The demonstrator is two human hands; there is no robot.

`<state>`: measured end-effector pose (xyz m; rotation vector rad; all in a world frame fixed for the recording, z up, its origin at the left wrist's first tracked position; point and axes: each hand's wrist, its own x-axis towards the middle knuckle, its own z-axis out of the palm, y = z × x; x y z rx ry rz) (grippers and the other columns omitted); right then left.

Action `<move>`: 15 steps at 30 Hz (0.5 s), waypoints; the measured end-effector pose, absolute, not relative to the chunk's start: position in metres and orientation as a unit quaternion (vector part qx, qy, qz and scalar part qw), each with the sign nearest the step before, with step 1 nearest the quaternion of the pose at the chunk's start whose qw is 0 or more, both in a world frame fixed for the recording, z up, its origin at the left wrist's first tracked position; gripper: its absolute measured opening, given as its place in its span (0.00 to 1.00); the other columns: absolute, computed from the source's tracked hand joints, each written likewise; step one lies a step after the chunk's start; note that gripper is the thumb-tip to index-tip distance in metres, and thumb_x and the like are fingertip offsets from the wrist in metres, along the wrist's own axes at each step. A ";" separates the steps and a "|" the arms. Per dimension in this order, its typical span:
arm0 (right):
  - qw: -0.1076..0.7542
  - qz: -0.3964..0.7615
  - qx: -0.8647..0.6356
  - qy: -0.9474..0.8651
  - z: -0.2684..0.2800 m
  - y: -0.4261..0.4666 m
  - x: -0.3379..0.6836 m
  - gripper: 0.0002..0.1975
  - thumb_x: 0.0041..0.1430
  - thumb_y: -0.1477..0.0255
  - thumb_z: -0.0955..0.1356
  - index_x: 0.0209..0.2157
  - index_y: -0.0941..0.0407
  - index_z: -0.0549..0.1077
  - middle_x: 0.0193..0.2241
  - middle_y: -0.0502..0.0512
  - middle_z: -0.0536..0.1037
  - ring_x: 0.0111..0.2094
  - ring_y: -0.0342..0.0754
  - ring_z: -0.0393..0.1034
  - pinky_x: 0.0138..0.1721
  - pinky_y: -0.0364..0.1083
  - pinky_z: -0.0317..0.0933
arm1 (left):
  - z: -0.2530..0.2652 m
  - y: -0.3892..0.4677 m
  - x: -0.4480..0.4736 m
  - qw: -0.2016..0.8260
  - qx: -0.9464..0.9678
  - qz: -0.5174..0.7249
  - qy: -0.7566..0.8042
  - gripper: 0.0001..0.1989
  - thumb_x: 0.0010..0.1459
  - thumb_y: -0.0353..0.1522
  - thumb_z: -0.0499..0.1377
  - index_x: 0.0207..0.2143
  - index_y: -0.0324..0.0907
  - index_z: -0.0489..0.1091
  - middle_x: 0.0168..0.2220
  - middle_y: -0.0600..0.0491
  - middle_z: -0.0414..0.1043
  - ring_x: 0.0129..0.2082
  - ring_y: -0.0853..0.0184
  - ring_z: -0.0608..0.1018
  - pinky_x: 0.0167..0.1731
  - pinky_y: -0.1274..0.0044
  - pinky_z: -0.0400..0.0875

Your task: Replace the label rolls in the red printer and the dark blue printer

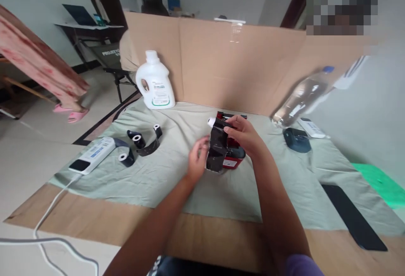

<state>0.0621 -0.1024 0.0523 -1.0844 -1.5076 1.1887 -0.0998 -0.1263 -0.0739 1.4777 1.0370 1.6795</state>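
My right hand (243, 132) pinches a small black roll (218, 123) with a white core near the middle of the table. A wide, creased black strip (217, 149) hangs down from this roll. My left hand (199, 158) is at the strip's left edge with its fingers apart and slightly blurred; whether it touches the strip is unclear. Behind the strip and my right hand stands a red and black box-shaped thing (232, 161), partly hidden. Several similar black rolls (138, 141) with white cores lie to the left, one with a curled strip.
A white power strip (95, 154) with a cable lies at the left. A white jug (155, 82) stands before a cardboard screen (221, 65). At the right are a clear bottle (300, 99), a dark rounded object (296, 140) and a black phone (354, 217). Another person's legs (41, 57) show far left.
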 end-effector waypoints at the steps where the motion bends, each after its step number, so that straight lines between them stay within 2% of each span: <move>1: 0.453 0.487 -0.442 -0.602 0.053 -0.100 0.069 0.19 0.49 0.59 0.73 0.36 0.52 0.63 0.36 0.51 0.75 0.37 0.48 0.71 0.37 0.48 0.68 | -0.065 -0.124 -0.102 0.317 0.548 0.666 0.394 0.17 0.70 0.42 0.50 0.52 0.43 0.69 0.56 0.46 0.73 0.56 0.57 0.75 0.56 0.65 0.70; 5: 0.430 0.471 -0.465 -0.614 0.052 -0.095 0.079 0.14 0.52 0.65 0.71 0.35 0.52 0.63 0.35 0.50 0.75 0.36 0.48 0.71 0.37 0.49 0.69 | -0.013 -0.119 -0.114 0.250 0.559 0.697 0.374 0.18 0.70 0.42 0.49 0.52 0.45 0.71 0.57 0.47 0.73 0.56 0.59 0.76 0.53 0.65 0.72; 9: 0.363 0.352 -0.473 -0.722 0.051 -0.108 0.062 0.07 0.57 0.72 0.66 0.39 0.52 0.67 0.36 0.50 0.75 0.37 0.49 0.71 0.41 0.49 0.66 | 0.020 -0.111 -0.135 0.221 0.606 0.649 0.403 0.18 0.69 0.43 0.51 0.46 0.44 0.76 0.50 0.49 0.78 0.53 0.60 0.77 0.53 0.67 0.71; 12: 0.312 0.253 -0.457 -0.794 0.040 -0.125 0.027 0.11 0.58 0.77 0.64 0.43 0.50 0.69 0.41 0.53 0.76 0.42 0.51 0.71 0.44 0.48 0.64 | 0.000 -0.097 -0.159 0.211 0.567 0.658 0.449 0.16 0.67 0.42 0.53 0.43 0.42 0.76 0.46 0.49 0.80 0.46 0.62 0.80 0.47 0.70 0.72; 15: 0.202 0.157 -0.452 -0.855 0.015 -0.138 -0.017 0.14 0.58 0.82 0.63 0.43 0.53 0.71 0.42 0.60 0.75 0.42 0.54 0.70 0.43 0.49 0.63 | -0.044 -0.081 -0.184 0.224 0.506 0.675 0.489 0.15 0.66 0.40 0.52 0.37 0.39 0.74 0.41 0.47 0.80 0.38 0.65 0.81 0.39 0.75 0.71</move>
